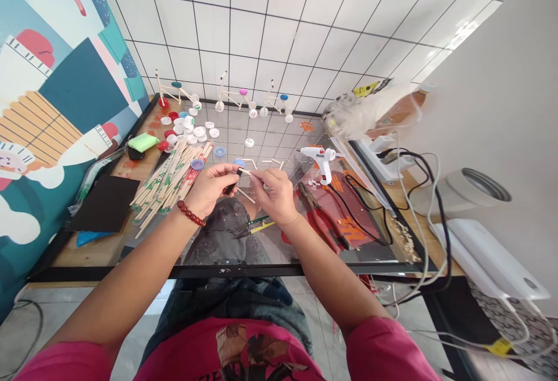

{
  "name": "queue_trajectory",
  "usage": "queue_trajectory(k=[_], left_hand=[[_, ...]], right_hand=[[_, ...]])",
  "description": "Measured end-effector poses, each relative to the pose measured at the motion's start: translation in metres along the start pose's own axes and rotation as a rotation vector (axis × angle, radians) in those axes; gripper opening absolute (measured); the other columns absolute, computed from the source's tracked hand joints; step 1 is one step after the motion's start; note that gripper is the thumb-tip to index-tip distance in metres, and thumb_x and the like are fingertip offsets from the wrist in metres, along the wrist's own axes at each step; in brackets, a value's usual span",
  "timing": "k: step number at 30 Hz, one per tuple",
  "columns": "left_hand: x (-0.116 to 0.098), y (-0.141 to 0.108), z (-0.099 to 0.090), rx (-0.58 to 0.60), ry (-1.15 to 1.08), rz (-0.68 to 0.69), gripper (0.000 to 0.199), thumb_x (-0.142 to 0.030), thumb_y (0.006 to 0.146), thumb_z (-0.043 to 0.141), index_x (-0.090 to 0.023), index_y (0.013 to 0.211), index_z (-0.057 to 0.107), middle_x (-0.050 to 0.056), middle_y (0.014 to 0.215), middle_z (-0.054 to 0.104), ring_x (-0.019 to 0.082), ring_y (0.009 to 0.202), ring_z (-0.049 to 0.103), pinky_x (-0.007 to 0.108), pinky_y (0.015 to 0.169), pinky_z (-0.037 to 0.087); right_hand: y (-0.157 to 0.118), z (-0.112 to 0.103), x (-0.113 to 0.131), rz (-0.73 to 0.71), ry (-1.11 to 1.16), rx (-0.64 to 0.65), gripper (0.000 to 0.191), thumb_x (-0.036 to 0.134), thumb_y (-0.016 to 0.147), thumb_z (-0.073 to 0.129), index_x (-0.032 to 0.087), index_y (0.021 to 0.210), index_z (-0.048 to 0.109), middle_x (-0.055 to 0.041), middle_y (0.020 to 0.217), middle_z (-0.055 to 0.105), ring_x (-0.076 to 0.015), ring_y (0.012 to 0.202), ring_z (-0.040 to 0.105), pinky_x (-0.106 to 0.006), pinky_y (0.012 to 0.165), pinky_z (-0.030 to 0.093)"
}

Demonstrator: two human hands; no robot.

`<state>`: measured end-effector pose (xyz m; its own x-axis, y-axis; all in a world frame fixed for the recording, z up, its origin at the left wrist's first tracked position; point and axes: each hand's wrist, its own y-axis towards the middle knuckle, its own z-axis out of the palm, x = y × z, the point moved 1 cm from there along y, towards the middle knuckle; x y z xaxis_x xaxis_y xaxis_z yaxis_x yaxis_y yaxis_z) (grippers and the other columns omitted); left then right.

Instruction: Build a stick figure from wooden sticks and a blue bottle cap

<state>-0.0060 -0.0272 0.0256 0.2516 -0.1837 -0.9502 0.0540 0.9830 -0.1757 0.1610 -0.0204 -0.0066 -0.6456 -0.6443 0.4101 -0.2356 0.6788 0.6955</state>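
Observation:
My left hand (214,188), with a beaded bracelet at its wrist, is closed on a small black strip (231,188). The strip sits against the end of a short wooden stick (246,172). My right hand (276,195) pinches that stick between thumb and fingertips, so both hands meet over the glass tabletop. Just beyond the fingers are a blue bottle cap (239,162) and several short cut sticks (273,162). Another cut stick (246,196) lies between the hands. Left of my left hand is a pile of paper-wrapped chopsticks (163,186).
Three small bicycle models of sticks and caps stand at the back, one with a pink seat cap (243,92). Loose bottle caps (199,131) lie back left, a black sheet (104,203) at left. A white glue gun (321,163) and red-handled pliers (322,215) lie right, among cables.

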Motion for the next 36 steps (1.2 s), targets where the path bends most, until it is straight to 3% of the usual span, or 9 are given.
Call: queue_trajectory(k=[11,27,36], left_hand=[[0.0055,0.0059,-0.0041,-0.064,-0.011,0.036,0.025,-0.024,0.051,0.083,-0.016,0.074,0.077,0.002,0.076,0.07,0.013,0.072,0.058,0.026,0.067,0.044],[0.0038,0.0041,-0.0035,-0.018,-0.038,0.029,0.03,-0.021,0.053,0.082,-0.016,0.081,0.078,0.003,0.079,0.072,0.014,0.072,0.06,0.026,0.067,0.043],[0.0035,0.0044,-0.0039,0.0,-0.107,0.046,0.035,-0.047,0.06,0.085,-0.015,0.069,0.073,0.004,0.072,0.07,0.015,0.07,0.061,0.028,0.07,0.047]], right_hand=[[0.0003,-0.0006,0.0012,-0.016,-0.013,-0.012,0.018,0.028,0.099,0.055,0.022,0.097,0.072,-0.0019,0.074,0.068,-0.0177,0.073,0.063,-0.033,0.074,0.044],[-0.0004,0.0013,-0.001,-0.01,-0.031,0.003,0.019,0.028,0.099,0.055,0.024,0.099,0.073,-0.0026,0.077,0.069,-0.0182,0.076,0.064,-0.033,0.074,0.043],[-0.0027,-0.0014,0.0043,-0.079,-0.071,0.011,0.019,0.028,0.1,0.054,0.023,0.1,0.072,-0.0031,0.077,0.068,-0.0184,0.076,0.061,-0.034,0.073,0.04]])
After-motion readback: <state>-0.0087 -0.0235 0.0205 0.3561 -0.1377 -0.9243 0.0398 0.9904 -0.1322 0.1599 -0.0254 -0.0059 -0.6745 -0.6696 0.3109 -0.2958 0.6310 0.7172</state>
